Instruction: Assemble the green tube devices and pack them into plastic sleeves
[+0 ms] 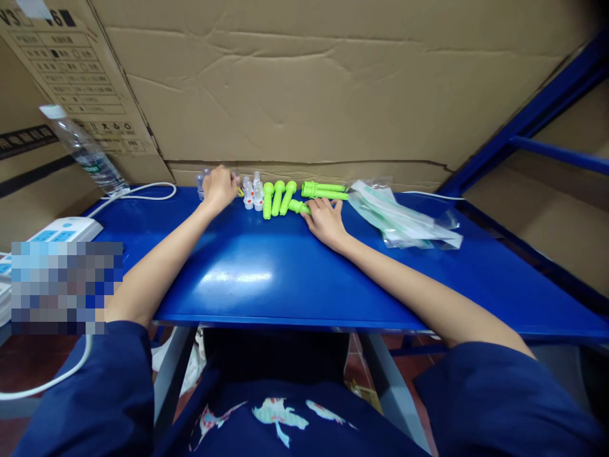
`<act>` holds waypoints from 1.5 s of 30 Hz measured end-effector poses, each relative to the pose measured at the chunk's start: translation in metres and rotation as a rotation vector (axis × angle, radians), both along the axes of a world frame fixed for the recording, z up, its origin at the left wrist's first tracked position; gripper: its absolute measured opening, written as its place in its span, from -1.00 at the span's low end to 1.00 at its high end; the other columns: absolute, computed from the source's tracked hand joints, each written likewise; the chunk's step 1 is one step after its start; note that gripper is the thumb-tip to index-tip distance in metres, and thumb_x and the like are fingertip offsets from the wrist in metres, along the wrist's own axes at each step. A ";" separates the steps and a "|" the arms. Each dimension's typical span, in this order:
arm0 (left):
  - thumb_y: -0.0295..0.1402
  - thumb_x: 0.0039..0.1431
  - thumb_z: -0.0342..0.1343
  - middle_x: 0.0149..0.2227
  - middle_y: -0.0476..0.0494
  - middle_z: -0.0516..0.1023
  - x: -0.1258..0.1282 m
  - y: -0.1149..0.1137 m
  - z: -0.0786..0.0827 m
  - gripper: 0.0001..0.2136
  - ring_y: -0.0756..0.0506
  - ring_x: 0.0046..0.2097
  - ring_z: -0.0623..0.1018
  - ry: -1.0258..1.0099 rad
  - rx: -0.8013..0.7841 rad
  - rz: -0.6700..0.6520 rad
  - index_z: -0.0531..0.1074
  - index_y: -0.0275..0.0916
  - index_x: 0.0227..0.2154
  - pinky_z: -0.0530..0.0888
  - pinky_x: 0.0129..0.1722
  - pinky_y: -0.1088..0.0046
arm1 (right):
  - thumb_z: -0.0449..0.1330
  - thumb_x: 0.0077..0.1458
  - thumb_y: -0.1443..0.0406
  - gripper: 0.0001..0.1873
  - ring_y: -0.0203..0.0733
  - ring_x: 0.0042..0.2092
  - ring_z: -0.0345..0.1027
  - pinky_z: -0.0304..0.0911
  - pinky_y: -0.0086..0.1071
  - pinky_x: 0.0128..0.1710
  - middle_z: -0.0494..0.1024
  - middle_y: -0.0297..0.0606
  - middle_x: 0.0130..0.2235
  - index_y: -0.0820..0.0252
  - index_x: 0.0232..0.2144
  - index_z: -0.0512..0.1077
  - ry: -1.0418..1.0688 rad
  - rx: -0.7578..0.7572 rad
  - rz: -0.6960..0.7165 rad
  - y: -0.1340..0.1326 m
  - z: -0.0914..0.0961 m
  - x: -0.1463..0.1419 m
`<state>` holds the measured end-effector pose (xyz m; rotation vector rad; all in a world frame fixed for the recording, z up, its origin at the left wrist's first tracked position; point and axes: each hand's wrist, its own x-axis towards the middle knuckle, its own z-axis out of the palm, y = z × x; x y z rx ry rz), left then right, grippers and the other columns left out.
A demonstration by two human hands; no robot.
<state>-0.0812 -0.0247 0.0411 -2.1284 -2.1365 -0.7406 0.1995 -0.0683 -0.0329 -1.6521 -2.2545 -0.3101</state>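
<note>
Both my arms reach across a blue table (247, 273). My left hand (219, 188) is curled over small clear caps (202, 181) at the far edge, and what its fingers hold is hidden. Beside it stand small white pieces with red dots (253, 193). Several bright green plastic tubes (278, 197) lie in a row, with two more green tubes (324, 189) lying sideways. My right hand (325, 219) rests on the table, its fingertips pinching one short green tube (299, 206).
Clear plastic bags (404, 219) are piled to the right of my right hand. A plastic water bottle (85, 152) leans at the far left. A white power strip (61, 230) and its cable lie on the left. Cardboard (333, 82) walls the back.
</note>
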 end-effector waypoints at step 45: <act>-0.03 0.17 0.27 -0.02 -0.24 0.61 0.040 -0.010 -0.031 -0.62 -0.20 0.02 0.60 -0.382 0.012 -0.918 0.47 -0.24 -0.14 0.49 -0.10 0.36 | 0.00 0.39 0.17 -0.51 0.17 0.02 0.50 0.20 -0.01 0.11 0.59 0.14 0.01 0.34 0.23 0.29 0.287 0.121 0.267 -0.011 -0.004 -0.013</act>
